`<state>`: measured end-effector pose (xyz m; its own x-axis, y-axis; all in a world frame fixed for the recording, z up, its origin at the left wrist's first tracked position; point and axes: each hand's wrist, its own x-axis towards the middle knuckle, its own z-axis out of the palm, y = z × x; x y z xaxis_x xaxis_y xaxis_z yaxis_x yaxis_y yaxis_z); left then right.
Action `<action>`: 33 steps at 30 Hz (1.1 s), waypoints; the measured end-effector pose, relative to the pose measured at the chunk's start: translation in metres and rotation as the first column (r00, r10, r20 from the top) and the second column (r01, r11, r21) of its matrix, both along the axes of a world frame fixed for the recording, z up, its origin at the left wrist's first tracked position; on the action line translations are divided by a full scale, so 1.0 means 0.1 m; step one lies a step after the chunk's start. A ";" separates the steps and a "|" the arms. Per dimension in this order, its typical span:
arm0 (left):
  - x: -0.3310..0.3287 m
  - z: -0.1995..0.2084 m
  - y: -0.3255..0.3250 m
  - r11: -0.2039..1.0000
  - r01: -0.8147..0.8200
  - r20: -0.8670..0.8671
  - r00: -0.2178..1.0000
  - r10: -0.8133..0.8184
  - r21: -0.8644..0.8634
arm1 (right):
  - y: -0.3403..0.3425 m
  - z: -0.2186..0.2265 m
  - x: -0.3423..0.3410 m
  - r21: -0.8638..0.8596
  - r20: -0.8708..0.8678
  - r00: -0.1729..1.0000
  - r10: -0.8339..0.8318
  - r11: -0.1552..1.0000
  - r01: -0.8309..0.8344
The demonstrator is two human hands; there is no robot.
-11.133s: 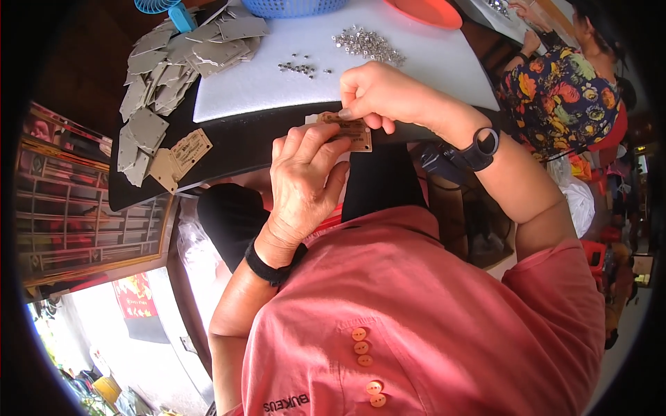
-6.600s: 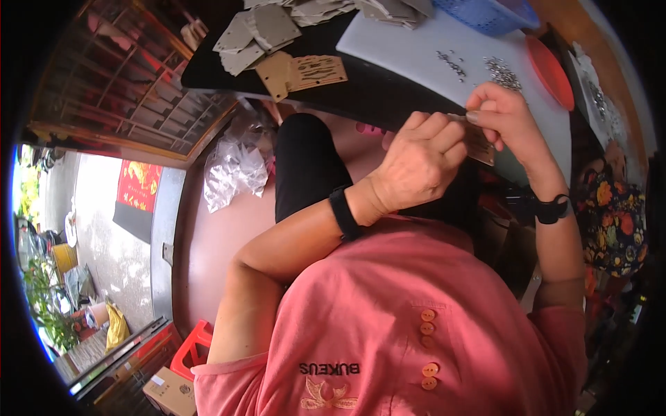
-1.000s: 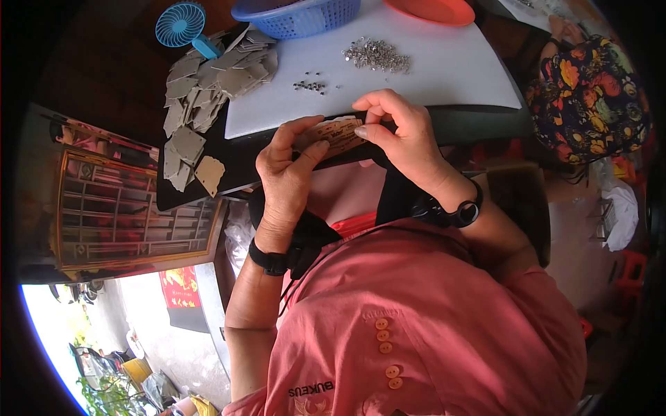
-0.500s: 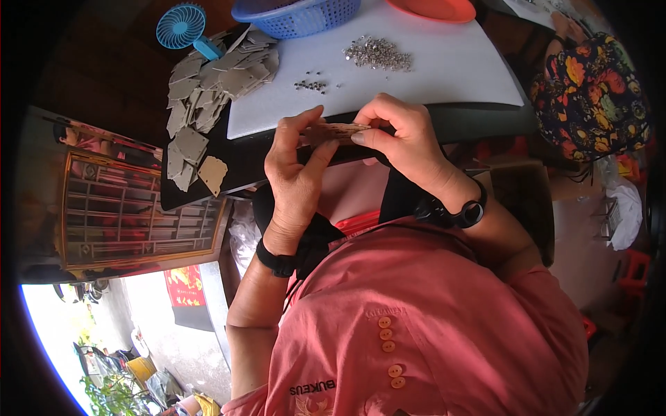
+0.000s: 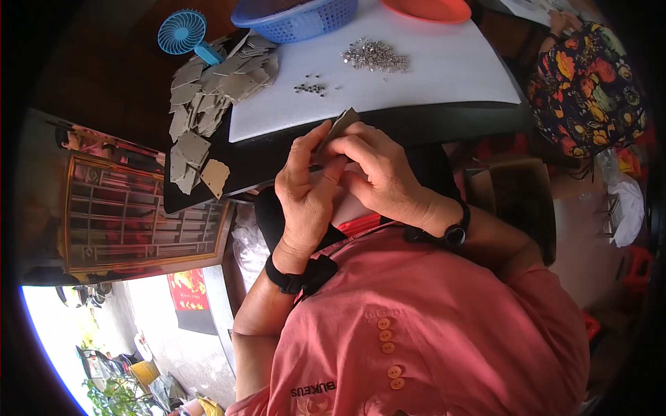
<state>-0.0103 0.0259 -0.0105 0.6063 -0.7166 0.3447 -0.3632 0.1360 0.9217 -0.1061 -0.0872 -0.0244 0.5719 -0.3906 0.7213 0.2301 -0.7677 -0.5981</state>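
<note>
Above my lap, just off the table's near edge, both hands are closed on a flat grey-brown card piece (image 5: 340, 127). My left hand (image 5: 305, 191) pinches its left side with thumb and fingers. From the other side my right hand (image 5: 381, 170) grips it, fingers bent over its face. The card stands tilted, its upper corner pointing away from me; its lower part is hidden by my fingers. Beyond the hands lie a small scatter of dark metallic bits (image 5: 309, 89) and a larger heap of shiny silvery bits (image 5: 374, 55), both on a white sheet (image 5: 430, 76).
A heap of grey card pieces (image 5: 201, 104) covers the table's left side, with one tan piece (image 5: 216, 177) near its edge. Behind stand a blue handheld fan (image 5: 182, 31), a blue basket (image 5: 298, 22) and a red plate (image 5: 433, 8). At right sits another person in flowered clothing (image 5: 586, 90).
The card piece has turned from lying nearly level, edge toward me, to standing tilted upward. My right hand has come lower and closer to the left, its fingers now folded over the card.
</note>
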 end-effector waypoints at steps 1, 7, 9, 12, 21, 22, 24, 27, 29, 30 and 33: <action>0.05 -0.03 -0.01 1.000 0.002 0.001 1.000 -0.002 -0.001 | -0.01 -0.01 -0.02 0.039 -0.013 0.999 0.045 0.998 -0.045; 0.19 0.08 -0.05 1.000 -0.002 0.175 0.985 0.004 -0.009 | -0.27 0.11 -0.19 0.247 0.090 0.994 -0.069 0.968 0.045; 0.21 0.11 -0.08 1.000 0.007 0.142 0.990 -0.006 -0.008 | -0.33 0.16 -0.21 0.293 0.004 0.997 -0.074 0.953 0.070; 0.28 0.06 -0.18 0.995 0.092 0.268 0.958 -0.098 0.035 | -0.42 0.01 -0.13 0.132 -0.104 0.992 -0.077 0.987 0.091; 0.28 0.09 -0.18 0.998 0.065 0.305 0.951 -0.059 -0.009 | -0.50 0.08 -0.12 0.217 -0.054 0.998 0.020 0.976 -0.008; 0.33 0.01 -0.18 0.996 0.085 0.278 0.956 -0.089 0.028 | -0.51 0.06 -0.10 0.133 -0.107 0.994 -0.013 0.991 0.027; 0.35 -0.03 -0.19 0.992 0.109 0.248 0.961 -0.121 0.062 | -0.54 0.01 -0.08 0.045 -0.160 0.986 -0.053 0.997 0.060; 0.28 0.09 -0.18 0.986 0.155 0.078 0.984 -0.160 0.065 | -0.55 0.00 -0.09 0.214 -0.122 0.991 0.064 0.976 -0.037; 0.18 0.22 -0.17 0.991 0.129 -0.268 0.954 -0.135 -0.039 | -0.52 0.16 -0.18 0.597 -0.146 0.926 0.348 0.777 -0.198; 0.17 0.26 -0.18 0.986 0.150 -0.330 0.929 -0.166 -0.076 | -0.52 0.21 -0.20 0.597 -0.150 0.926 0.347 0.778 -0.196; 0.16 0.20 -0.17 0.975 0.221 -0.386 0.897 -0.216 -0.034 | -0.50 0.27 -0.23 0.598 -0.219 0.881 0.419 0.771 -0.218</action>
